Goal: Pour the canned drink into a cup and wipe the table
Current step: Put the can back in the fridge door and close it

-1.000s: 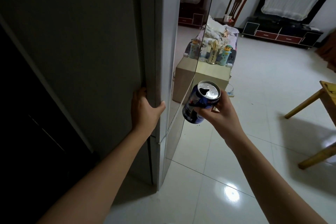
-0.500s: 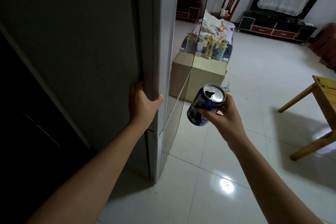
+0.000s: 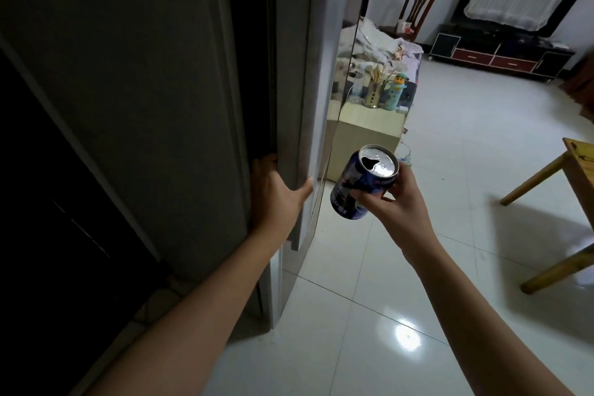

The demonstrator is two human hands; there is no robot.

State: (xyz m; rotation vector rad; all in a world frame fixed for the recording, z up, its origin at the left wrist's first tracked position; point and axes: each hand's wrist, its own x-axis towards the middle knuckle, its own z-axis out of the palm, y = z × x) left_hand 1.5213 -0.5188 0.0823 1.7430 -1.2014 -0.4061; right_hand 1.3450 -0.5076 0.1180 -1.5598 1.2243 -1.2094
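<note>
My right hand (image 3: 397, 202) holds a dark blue drink can (image 3: 363, 182) at mid-frame, tilted to the left, its silver top open. My left hand (image 3: 278, 199) grips the edge of a grey fridge door (image 3: 302, 106), fingers wrapped behind it and thumb on the front. A dark gap shows between the door and the fridge body. A corner of a wooden table (image 3: 578, 170) enters at the right edge. No cup or cloth is in view.
A low beige cabinet (image 3: 369, 128) beyond the door carries a utensil holder and a cartoon-figure bottle. Behind it lies a heap of bedding, with a wooden chair (image 3: 418, 6) and a black TV stand (image 3: 501, 55) by the far wall. White glossy tiles cover the floor.
The fridge door has swung outward, opening a dark gap at its edge. My right hand with the can stayed at about the same height beside the door.
</note>
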